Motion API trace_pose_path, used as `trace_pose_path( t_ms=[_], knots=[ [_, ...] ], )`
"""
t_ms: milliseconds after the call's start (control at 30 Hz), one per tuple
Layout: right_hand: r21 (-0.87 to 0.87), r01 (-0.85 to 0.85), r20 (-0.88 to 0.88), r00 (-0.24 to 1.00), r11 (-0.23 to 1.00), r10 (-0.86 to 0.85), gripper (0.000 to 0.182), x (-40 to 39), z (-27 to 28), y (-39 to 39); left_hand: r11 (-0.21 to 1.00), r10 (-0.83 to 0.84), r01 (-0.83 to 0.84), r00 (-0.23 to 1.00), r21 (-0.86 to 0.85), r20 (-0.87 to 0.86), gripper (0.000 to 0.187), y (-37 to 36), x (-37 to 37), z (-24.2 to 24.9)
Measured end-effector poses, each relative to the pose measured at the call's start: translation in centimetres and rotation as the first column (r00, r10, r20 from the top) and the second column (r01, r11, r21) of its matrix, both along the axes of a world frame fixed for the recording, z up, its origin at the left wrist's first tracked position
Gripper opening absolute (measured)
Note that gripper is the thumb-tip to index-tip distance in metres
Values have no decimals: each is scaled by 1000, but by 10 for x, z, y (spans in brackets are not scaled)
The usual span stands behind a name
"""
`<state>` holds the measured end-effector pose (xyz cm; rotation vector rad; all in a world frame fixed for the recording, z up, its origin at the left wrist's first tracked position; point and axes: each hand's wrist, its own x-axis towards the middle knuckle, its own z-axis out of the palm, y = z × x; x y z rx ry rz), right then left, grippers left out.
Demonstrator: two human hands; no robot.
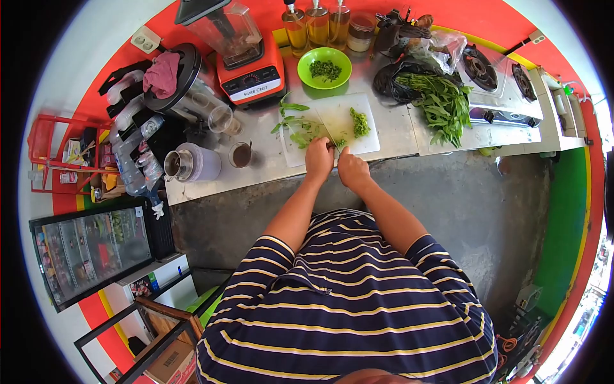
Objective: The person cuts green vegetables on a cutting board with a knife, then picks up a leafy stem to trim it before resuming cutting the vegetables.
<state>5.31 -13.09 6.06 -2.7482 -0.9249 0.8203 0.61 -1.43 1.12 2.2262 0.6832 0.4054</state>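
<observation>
Steel counter (pixel 396 131) running along a red-orange wall (pixel 268 16), yellow stripe showing at its base. White wall panel sitting at far left with a socket (pixel 146 40). Grey concrete floor (pixel 486 211) spreading below the counter. Green band and red edging curving along the right side. Two-burner gas stove (pixel 502 83) standing at the counter's right end. Red wire rack (pixel 48 153) hanging at left, holding packets. Glass-fronted display fridge (pixel 89 249) standing lower left, a dark-framed shelf with a cardboard box (pixel 171 361) below it. Daylight falling evenly, brighter at lower right.
</observation>
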Motion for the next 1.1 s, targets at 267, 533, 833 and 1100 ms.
trace_pose_path(
  t_ms=[267, 533, 833, 1100],
  knots=[
    [-7, 52, -18, 998, 999, -52, 23, -13, -5, -6, 988, -45, 48, 999, 146, -19, 9, -10, -8, 10],
    [25, 20, 42, 999, 999, -21, 22, -14, -11, -3, 987, -68, 68, 998, 147, -3, 10, -3, -13, 9],
    [18, -7, 56, 998, 1000, 6, 23, -8, -13, 2, 1000, -12, 12, 1000, -23, -1, 7, 9, -7, 2],
    [-23, 59, 2, 998, 998, -59, 24, -20, -9, -1, 996, -3, 1, 1000, 88, 15, 6, 1, -13, 10]
  ],
)
